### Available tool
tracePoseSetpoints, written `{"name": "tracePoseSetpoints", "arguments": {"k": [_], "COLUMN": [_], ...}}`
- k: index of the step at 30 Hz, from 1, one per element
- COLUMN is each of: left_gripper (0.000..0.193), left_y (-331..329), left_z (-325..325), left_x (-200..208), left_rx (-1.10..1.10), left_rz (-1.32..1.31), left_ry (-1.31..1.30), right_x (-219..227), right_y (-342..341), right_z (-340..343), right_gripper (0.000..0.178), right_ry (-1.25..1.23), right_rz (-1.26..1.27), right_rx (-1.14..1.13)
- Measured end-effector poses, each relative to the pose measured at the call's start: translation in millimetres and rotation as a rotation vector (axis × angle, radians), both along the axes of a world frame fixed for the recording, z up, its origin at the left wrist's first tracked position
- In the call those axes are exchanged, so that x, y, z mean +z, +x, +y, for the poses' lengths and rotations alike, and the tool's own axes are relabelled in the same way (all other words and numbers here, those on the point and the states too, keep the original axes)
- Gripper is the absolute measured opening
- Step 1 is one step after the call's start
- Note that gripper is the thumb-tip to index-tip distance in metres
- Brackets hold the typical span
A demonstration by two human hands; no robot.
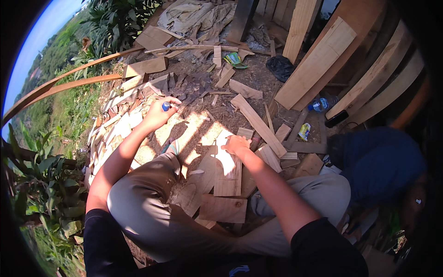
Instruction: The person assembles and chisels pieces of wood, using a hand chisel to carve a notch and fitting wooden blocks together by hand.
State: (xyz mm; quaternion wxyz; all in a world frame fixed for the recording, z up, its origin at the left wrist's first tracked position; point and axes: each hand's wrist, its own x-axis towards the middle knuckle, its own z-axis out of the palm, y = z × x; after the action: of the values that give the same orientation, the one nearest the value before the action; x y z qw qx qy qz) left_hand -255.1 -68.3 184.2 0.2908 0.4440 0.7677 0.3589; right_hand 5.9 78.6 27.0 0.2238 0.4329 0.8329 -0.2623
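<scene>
My left hand [158, 113] is raised over the sunlit ground to the left, its fingers closed round a blue-ended marker [166, 106]. Most of the marker's length is hidden in the hand. Between my legs lies a flat wooden board [227, 186], its upper part washed out by bright sun. My right hand [236, 144] is at the far end of this board, with bent fingers pressed on it. Under and beside the board are other wood pieces, among them a thin plank [203, 177] on its left and a squarish block [222, 208] below.
Wood offcuts and shavings litter the ground, with a long plank [259, 125] beyond my right hand. Tall boards [318, 62] lean at the right, near a plastic bottle [318, 105] and a black bag [280, 68]. Another person in dark blue [385, 164] bends close on the right.
</scene>
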Motion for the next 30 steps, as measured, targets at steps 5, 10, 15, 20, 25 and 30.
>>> {"name": "tracePoseSetpoints", "arguments": {"k": [5, 10, 15, 20, 25, 30], "left_gripper": [0.02, 0.02, 0.023, 0.027, 0.028, 0.025], "left_y": [3, -2, -2, 0, -8, -18], "left_z": [0, -4, -1, -5, -2, -4], "left_x": [1, -3, -3, 12, 0, -9], "left_rx": [0.001, 0.011, 0.012, 0.116, 0.213, 0.242], "left_rz": [0.036, 0.0, 0.049, 0.166, 0.216, 0.241], "left_ry": [0.002, 0.023, 0.05, 0.003, 0.108, 0.109], "right_x": [-5, 4, 3, 1, 0, 0], "right_y": [0, -4, 0, -3, 1, 0], "right_z": [3, -2, 3, 0, 3, 1], "right_gripper": [0.066, 0.062, 0.061, 0.07, 0.071, 0.071], "right_ry": [-0.015, -0.058, -0.068, -0.09, -0.098, -0.074], "right_rz": [-0.002, 0.0, 0.012, 0.042, 0.034, 0.032], "right_rx": [-0.025, -0.039, -0.073, -0.079, -0.083, -0.074]}}
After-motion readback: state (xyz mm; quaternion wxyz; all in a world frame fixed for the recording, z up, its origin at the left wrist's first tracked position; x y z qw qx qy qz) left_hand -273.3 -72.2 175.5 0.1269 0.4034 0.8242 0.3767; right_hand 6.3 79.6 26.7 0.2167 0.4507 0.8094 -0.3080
